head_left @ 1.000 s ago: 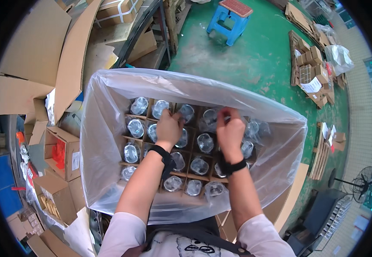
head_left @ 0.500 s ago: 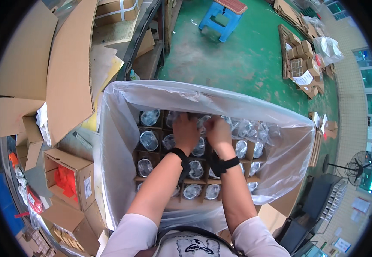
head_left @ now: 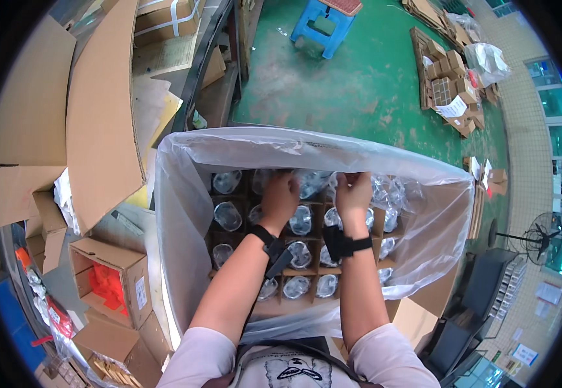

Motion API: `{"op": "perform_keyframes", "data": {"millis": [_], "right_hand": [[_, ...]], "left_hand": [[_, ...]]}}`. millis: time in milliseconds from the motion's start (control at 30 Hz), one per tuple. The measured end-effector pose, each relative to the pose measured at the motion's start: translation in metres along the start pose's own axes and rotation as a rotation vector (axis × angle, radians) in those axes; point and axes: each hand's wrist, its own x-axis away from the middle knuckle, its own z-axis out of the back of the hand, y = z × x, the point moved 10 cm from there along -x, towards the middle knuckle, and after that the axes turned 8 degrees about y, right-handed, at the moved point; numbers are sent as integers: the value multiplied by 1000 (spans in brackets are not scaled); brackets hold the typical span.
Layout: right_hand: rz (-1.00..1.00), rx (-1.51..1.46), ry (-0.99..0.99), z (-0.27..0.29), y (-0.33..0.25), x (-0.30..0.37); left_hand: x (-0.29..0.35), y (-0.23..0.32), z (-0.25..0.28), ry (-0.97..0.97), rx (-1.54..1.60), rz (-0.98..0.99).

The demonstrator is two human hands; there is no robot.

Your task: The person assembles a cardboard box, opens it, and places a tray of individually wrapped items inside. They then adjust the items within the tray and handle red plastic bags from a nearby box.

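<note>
A large carton lined with a clear plastic sheet (head_left: 184,194) stands in front of me. Cardboard dividers (head_left: 307,302) split its inside into cells, and most cells hold a round item in clear plastic (head_left: 228,216). At the far row, my left hand (head_left: 281,200) has its fingers curled at the edge of a clear plastic bag (head_left: 312,185). On the bag's other side my right hand (head_left: 354,195) pinches the plastic between thumb and fingers. What the bag contains cannot be made out. Both wrists wear black straps.
Left of the carton lie a small open box with red plastic (head_left: 106,284) and a tall cardboard flap (head_left: 103,110). A blue stool (head_left: 325,29) stands on the green floor beyond. Far right are a pallet of small boxes (head_left: 446,81) and a black fan (head_left: 539,239).
My hands have moved apart; the right went to the right, and more of the clear bag shows between them. The whole view has shifted slightly.
</note>
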Motion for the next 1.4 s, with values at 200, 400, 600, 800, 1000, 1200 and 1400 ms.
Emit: {"op": "perform_keyframes", "data": {"millis": [200, 400, 600, 800, 1000, 1200, 1400], "right_hand": [[318, 537, -242, -44, -21, 34], [152, 542, -406, -5, -30, 50], [312, 646, -273, -23, -55, 29], [188, 636, -57, 13, -36, -1], [92, 157, 108, 84, -76, 23], [332, 122, -374, -45, -98, 105], [372, 309, -231, -114, -70, 76]], "left_hand": [[4, -10, 17, 70, 265, 198], [15, 73, 42, -13, -336, -303], [20, 72, 48, 120, -205, -394], [30, 52, 82, 184, 89, -198], [3, 13, 74, 218, -532, -247], [2, -4, 78, 152, -444, -157], [6, -18, 100, 114, -8, 137]]}}
